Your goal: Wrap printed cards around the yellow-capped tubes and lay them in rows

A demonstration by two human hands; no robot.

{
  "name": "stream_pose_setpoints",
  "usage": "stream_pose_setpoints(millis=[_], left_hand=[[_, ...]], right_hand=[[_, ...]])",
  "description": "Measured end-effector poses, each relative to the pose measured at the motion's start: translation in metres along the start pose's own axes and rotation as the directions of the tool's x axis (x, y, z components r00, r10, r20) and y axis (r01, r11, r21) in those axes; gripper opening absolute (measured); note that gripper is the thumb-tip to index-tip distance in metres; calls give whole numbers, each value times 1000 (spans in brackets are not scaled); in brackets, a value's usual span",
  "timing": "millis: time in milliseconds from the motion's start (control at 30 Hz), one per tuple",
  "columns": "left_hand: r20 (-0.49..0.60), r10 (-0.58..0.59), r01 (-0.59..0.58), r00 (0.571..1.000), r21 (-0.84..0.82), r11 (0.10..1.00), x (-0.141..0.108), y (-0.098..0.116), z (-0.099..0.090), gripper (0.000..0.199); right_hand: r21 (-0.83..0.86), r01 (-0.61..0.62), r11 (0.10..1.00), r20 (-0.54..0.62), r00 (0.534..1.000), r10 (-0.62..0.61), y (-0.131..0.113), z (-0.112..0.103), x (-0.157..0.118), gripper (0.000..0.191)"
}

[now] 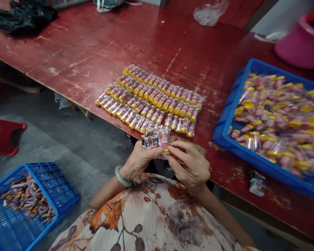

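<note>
My left hand (138, 157), with a pale green bangle (122, 177) at its wrist, is closed on a few small printed packets (150, 141), dark with a picture on them. My right hand (189, 162) pinches the lower edge of a pinkish packet with yellow at its bottom (164, 139), which lies against the others. Both hands meet just in front of the table edge. Beyond them, small clear-wrapped tubes with yellow caps (151, 94) lie side by side in several slanting rows. How many packets are in the left hand I cannot tell.
On the right stands a blue tray (221, 129) full of wrapped yellow-capped pieces, with a small dark packet stack (256, 183) beside it. A blue basket (54, 188) holding similar pieces and a red stool (7, 136) are at left. A pink bucket (298, 48) and black bag (23, 15) sit farther back.
</note>
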State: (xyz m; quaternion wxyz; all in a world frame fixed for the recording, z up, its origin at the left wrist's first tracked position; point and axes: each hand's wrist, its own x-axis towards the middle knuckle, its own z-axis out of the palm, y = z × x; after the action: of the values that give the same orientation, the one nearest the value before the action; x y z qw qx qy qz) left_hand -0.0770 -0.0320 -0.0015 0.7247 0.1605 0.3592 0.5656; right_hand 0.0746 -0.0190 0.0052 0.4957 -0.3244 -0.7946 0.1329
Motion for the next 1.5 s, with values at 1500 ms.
stream_pose_setpoints(millis=[1500], left_hand=[[-156,227,-219,961,63,974,24,17,-31,38]], right_hand=[[459,-769,446,411,628,661,27,61,80,44]])
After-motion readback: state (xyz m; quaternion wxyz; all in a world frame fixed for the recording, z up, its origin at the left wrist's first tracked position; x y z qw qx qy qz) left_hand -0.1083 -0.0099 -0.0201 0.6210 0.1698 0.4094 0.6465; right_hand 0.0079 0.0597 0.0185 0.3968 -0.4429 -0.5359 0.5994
